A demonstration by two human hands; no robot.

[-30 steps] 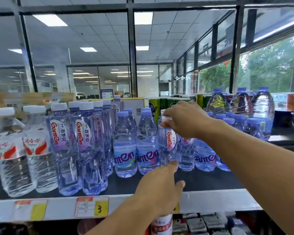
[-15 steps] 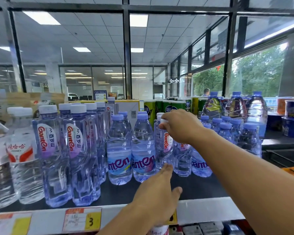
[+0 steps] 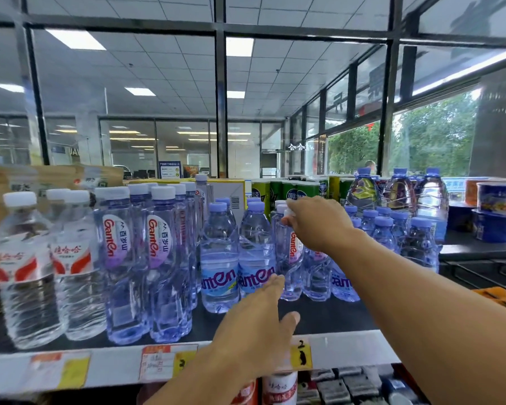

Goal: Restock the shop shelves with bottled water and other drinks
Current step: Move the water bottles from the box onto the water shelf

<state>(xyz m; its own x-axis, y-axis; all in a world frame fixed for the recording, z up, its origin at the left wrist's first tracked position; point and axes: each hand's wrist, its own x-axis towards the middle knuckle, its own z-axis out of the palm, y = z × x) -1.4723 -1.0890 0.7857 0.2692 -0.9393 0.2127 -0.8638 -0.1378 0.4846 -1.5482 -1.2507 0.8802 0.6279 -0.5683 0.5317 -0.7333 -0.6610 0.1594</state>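
My right hand (image 3: 316, 222) grips the white-capped top of a slim Ganten water bottle (image 3: 292, 258) that stands among others on the black shelf (image 3: 327, 317). My left hand (image 3: 257, 325) reaches forward with fingers straight, its fingertips at the base of the short blue-capped Ganten bottles (image 3: 254, 255), holding nothing. Tall white-capped Ganten bottles (image 3: 161, 264) stand in rows to the left. Clear bottles with red-and-white labels (image 3: 27, 273) stand at the far left.
Small blue-capped bottles (image 3: 392, 232) and large water jugs (image 3: 400, 191) fill the shelf's right side. Green cans (image 3: 292, 190) and a yellow box (image 3: 231, 194) stand behind. Price tags (image 3: 161, 363) line the white shelf edge. A lower shelf holds more goods (image 3: 348, 387).
My left hand has moved forward toward the short bottles. My right hand keeps its grip on the slim bottle's top. The view has drifted slightly to the right.
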